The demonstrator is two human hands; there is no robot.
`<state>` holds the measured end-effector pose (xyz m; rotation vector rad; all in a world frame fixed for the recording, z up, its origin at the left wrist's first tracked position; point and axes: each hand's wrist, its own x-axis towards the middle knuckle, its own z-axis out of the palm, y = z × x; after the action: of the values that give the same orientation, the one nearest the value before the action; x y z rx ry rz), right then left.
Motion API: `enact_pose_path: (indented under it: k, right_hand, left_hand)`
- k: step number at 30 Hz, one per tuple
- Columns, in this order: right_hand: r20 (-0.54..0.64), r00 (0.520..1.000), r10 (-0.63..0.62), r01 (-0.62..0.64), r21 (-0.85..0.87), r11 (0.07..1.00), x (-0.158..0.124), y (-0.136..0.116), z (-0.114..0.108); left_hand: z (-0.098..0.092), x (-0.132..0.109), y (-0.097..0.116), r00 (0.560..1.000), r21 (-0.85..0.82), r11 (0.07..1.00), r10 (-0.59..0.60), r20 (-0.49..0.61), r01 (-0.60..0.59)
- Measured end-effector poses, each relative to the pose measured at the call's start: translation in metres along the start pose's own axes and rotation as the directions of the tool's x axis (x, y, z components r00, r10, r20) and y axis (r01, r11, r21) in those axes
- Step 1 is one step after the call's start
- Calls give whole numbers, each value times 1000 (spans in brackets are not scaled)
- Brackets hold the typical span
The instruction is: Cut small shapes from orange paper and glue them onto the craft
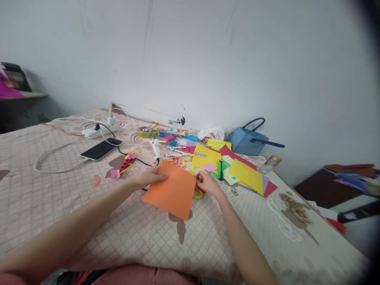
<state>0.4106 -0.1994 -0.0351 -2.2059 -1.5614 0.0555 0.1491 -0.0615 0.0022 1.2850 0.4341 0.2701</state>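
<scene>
Orange paper (173, 192) spans between the two hands (151, 176) (207, 183), both pinched closed on its opposite edges.

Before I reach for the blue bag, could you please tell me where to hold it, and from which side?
I would grip the raised handle of the blue bag, coming from above and the front. It arches above the body, leaving a gap for fingers, while the wall stands behind. The right hand is nearer. The lower strap juts sideways, so it seems less suitable.
</scene>
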Motion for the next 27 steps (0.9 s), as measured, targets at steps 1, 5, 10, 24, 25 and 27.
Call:
enact_pose_path:
  k: [1,5,10,24,25,27]
  right_hand:
    - [22,1000,-16,16,-4,1000,-7,-5,1]
    - [37,999,-35,35,-2,999,-20,-19,3]
    - [-9,1000,-26,27,46,999,-20,-20,0]
    - [-180,970,167,-51,518,854,-4,-6,-6]
    - [-131,981,145,-45,573,818,-6,-14,-3]
    - [-54,994,96,-37,657,753,-10,-29,2]
  left_hand:
    - [-1,0,0,1000,-12,1000,-5,3,5]
    - [-4,2,-3,1000,5,1000,-27,2,27]
    - [-5,3,-4,999,-42,998,-41,14,41]
    - [-4,4,-3,998,-36,999,-36,49,38]
    - [-4,4,-3,998,-31,999,-35,55,37]
    - [-4,4,-3,997,-14,999,-37,68,38]
